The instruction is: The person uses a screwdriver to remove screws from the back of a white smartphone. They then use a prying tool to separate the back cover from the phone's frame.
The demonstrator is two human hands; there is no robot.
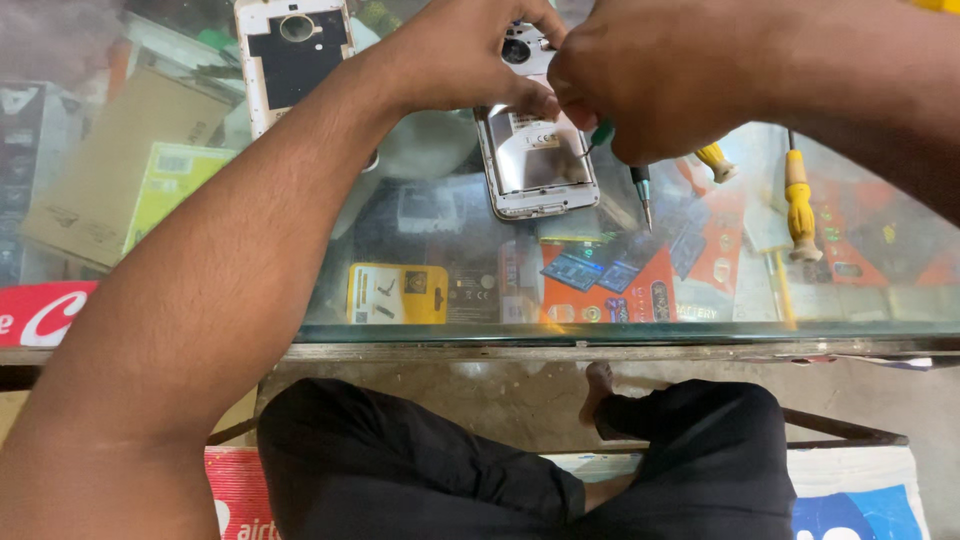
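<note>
Together both hands (560, 70) pinch a screwdriver (640, 190) over the opened phone (535, 165).

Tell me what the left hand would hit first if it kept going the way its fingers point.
Likely the right hand: the left hand reaches rightward over the opened phone and its fingertips already sit against the right hand's knuckles. Depth is hard to judge from above.

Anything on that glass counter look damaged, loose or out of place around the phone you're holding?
The opened phone under the left hand lies backless, its metal inside bare; its white back cover sits apart at the counter's far left. A yellow-handled screwdriver lies loose by the right hand. No cracks or spills show.
</note>
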